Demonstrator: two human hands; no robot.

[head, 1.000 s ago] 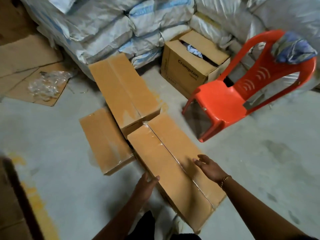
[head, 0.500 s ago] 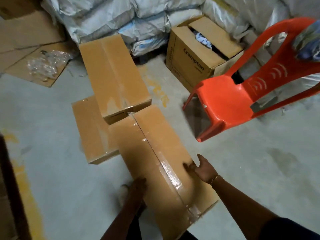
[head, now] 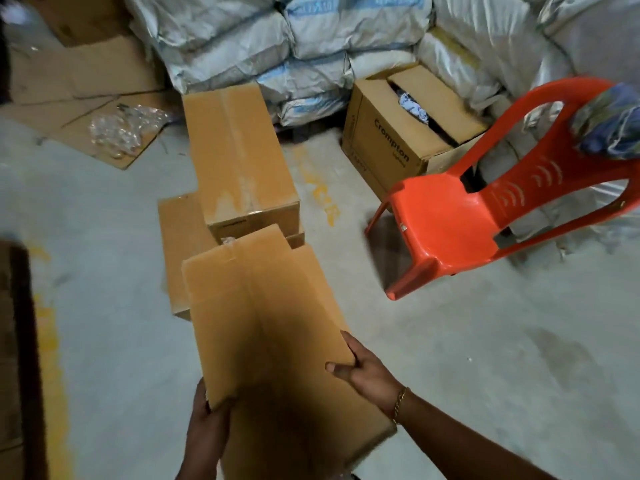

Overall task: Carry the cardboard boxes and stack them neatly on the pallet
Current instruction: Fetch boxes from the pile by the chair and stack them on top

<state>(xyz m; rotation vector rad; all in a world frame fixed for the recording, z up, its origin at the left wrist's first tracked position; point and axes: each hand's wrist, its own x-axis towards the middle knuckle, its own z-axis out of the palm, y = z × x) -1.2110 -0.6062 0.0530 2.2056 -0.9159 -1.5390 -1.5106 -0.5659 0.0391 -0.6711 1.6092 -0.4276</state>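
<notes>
The right thumb lies flat on the top face of the cardboard box, while the other fingers of the right hand curl over the box's right edge and out of sight beneath it. The fingers of the left hand wrap around the box's near-left corner, grasping it from the side and below. A thin gold bracelet sits on the right wrist.

The box is held between both hands in the near centre of the scene, its long side running away from the person and a taped seam running down its top. Whether its near end is clear of the floor cannot be told.

Just beyond its far end are two more boxes: a tall box standing on the floor and a lower box beside it on the left, part hidden by the held one. To the right stands a red plastic chair with a bundled cloth on its backrest. Behind the chair is an open carton printed "Crompton". Stacked white sacks fill the far side. At far left, flattened cardboard lies on the grey concrete floor with crumpled clear plastic on it. A worn yellow stripe runs along the floor at near left.
</notes>
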